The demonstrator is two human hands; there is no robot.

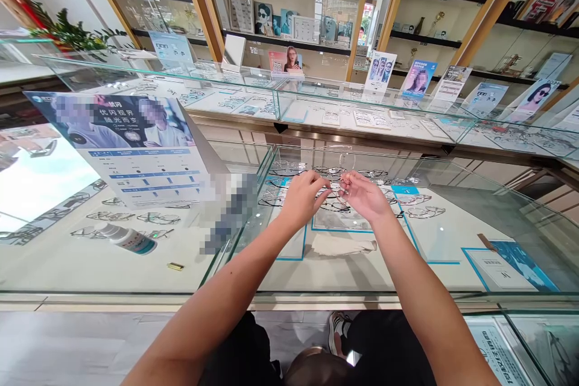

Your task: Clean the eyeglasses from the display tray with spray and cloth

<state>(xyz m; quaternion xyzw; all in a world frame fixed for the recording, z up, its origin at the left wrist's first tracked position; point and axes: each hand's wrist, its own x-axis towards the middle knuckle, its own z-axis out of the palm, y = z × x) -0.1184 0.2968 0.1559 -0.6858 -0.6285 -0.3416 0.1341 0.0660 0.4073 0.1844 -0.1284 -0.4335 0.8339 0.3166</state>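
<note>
Above the glass display case, my left hand (pixel 302 198) and my right hand (pixel 367 198) are close together with fingers bent in a pinch. Between them they hold a pair of eyeglasses (pixel 347 158), thin and pale, with one part standing up above my right fingertips. Its outline is hard to separate from the frames behind it. Several eyeglass frames (pixel 271 201) lie in rows below and beyond my hands. A crumpled pale cloth (pixel 342 246) rests nearer to me, below both hands.
At left stand a folded advertising card (pixel 149 176) and a white spray bottle (pixel 131 239), tipped on its side. A small gold-coloured item (pixel 175 266) lies near the bottle. Blue-edged leaflets (pixel 506 268) are at right. Farther back runs another glass showcase (pixel 325 99) with upright cards.
</note>
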